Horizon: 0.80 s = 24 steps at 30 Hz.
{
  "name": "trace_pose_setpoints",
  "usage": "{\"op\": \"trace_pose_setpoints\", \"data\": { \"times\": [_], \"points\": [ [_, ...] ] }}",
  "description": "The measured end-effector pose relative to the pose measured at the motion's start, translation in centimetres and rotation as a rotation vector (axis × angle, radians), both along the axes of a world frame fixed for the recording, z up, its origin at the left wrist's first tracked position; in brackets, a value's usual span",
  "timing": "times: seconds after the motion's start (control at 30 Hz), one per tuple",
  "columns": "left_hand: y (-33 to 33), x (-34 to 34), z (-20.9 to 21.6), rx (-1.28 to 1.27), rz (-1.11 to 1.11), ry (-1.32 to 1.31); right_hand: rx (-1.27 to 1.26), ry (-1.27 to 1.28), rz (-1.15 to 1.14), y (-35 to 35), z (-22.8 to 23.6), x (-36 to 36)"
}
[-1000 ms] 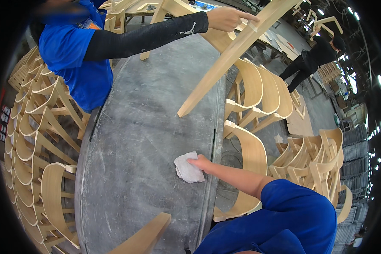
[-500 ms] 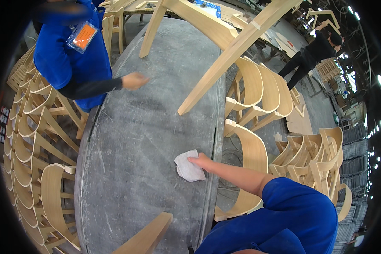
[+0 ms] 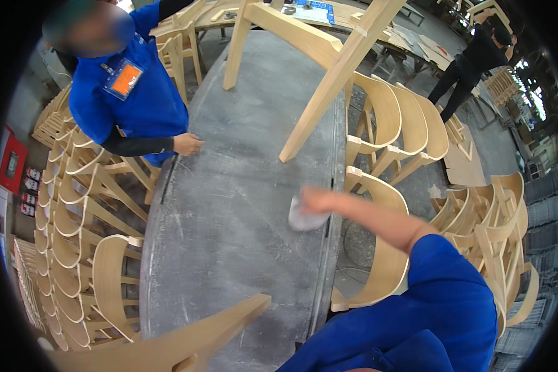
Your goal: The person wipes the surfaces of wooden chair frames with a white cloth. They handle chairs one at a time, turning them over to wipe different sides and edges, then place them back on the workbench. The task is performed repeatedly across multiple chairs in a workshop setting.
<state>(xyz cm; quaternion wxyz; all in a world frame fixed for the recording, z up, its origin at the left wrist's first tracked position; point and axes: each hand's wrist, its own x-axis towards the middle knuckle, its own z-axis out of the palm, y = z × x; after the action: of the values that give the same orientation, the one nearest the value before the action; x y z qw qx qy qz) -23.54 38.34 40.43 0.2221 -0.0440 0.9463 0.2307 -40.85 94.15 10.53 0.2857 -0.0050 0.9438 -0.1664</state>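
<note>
My right hand (image 3: 317, 199), blurred by motion, is closed on a pale folded cloth (image 3: 304, 219) near the right edge of a long grey table (image 3: 229, 217). The cloth lies against or just above the tabletop; I cannot tell which. My left hand is not in view. From the lower edge a light wooden chair part (image 3: 229, 319) reaches over the table's near end. Farther off, a wooden frame with legs (image 3: 328, 93) stands over the far half of the table.
Across on the left, a co-worker in blue (image 3: 130, 93) has a hand (image 3: 188, 144) at the table's edge. Stacked wooden chairs (image 3: 68, 248) line the left side. More chairs (image 3: 378, 242) stand close along the right. A person in black (image 3: 471, 68) carries a wooden frame farther back.
My right hand has moved the cloth away from me and to the right. The co-worker's hand has drawn back toward the table's left edge. The view has shifted slightly.
</note>
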Motion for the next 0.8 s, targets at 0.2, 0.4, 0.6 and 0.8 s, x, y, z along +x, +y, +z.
{"op": "trace_pose_setpoints", "data": {
  "times": [0.2, 0.4, 0.6, 0.8],
  "points": [
    [0.0, 0.8, -0.7, -0.135, 0.147, -0.147, 0.883, 0.774, -0.295, 10.9, 25.6, -3.9],
    [0.6, 1.9, -1.5, -0.040, 0.072, 0.035, 1.306, 0.684, -0.056, 14.2, 30.5, -6.0],
    [1.8, 1.8, -0.4, -0.134, 0.052, 0.113, 1.445, 0.520, -0.090, 14.1, 30.2, -5.8],
    [2.4, 2.5, 0.2, -0.012, 0.091, 0.139, 1.317, 0.479, -0.058, 14.7, 31.2, -4.8]
  ]
}}
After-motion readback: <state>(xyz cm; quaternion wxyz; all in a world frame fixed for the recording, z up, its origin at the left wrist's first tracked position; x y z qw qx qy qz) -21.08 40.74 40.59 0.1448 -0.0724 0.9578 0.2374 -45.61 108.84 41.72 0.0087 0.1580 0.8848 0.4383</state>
